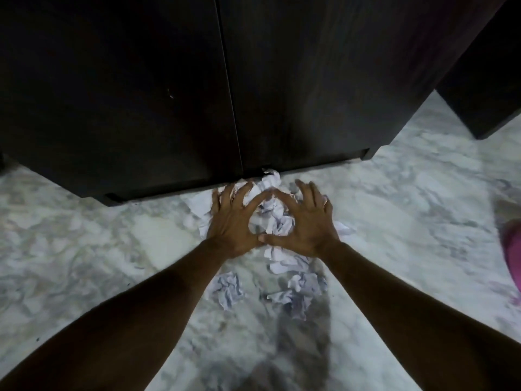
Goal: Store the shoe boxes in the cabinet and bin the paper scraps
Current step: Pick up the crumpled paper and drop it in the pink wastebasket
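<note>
A heap of crumpled white paper scraps (270,221) lies on the marble floor against the foot of the dark cabinet (169,94), whose two doors are closed. My left hand (234,221) and my right hand (307,221) are spread over the heap with fingers splayed and bent, thumbs meeting near the middle. The fingertips press into the paper. Two more crumpled scraps, one (229,286) and another (298,289), lie nearer to me between my forearms. No shoe boxes are in view.
The marble floor (98,249) stretches left and right of the heap. A second dark piece of furniture (485,80) stands at the right, with a gap of floor beside the cabinet. Pink fabric (513,249) shows at the right edge.
</note>
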